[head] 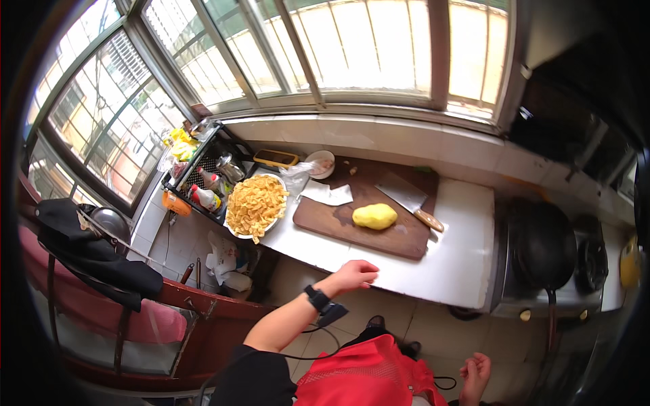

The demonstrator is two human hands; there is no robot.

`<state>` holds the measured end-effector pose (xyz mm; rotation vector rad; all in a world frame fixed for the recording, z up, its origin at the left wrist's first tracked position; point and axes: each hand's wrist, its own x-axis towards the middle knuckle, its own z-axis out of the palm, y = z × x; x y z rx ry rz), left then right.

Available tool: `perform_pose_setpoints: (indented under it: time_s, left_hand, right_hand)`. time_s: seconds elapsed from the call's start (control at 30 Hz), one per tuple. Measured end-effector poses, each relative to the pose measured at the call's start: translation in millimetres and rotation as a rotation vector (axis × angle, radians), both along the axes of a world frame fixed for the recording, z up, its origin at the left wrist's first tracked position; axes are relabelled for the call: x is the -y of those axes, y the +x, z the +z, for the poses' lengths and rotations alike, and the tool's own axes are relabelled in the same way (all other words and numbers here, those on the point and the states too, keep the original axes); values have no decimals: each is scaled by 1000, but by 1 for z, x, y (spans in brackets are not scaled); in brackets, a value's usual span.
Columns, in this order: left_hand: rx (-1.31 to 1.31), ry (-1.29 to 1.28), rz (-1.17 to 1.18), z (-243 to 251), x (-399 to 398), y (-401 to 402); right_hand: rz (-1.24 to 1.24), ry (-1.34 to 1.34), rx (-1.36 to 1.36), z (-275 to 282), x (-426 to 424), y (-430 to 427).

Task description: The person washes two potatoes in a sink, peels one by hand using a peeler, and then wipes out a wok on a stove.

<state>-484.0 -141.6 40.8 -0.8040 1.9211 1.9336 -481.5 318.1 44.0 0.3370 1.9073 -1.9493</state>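
Observation:
My left hand point(355, 275) hovers by the front edge of the white countertop point(462, 243), fingers loosely bent and nothing seen in them. Low on the right, beside my red apron, hangs my right hand point(476, 374), its fingers relaxed and half curled, with no object visible. Ahead of my left hand a peeled potato point(375, 216) rests on a brown wooden cutting board point(325, 219). A cleaver point(406, 193) lies right of the potato, its wooden handle point(429, 220) reaching past the board's edge. A folded white cloth or paper point(326, 193) lies at the board's left.
Left on the counter stands a heaped bowl of yellowish fried-looking pieces point(256, 205), beside a black rack point(203, 167) with bottles. A small white bowl point(321, 164) sits behind. At right, a black wok point(546, 246) occupies the stove, its handle jutting forward. A red-brown wooden chair point(218, 330) stands left.

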Motion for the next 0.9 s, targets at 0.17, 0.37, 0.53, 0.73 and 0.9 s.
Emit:
perform_pose_setpoints:
  time_s: [0.17, 0.37, 0.53, 0.73, 0.9]
  left_hand:
    - [-212, 94, 777, 27, 133, 41]
    - [-579, 481, 1333, 21, 373, 110]
    - [-583, 242, 1810, 31, 516, 64]
    - [-356, 156, 1716, -40, 638, 48]
    - [-420, 307, 1744, -73, 674, 32]
  right_hand:
    - [215, 95, -94, 0, 89, -54]
    - [265, 153, -148, 11, 201, -97]
    - [236, 132, -147, 4, 266, -92]
    - [244, 195, -91, 38, 346, -74]
    - [198, 293, -95, 48, 373, -73]
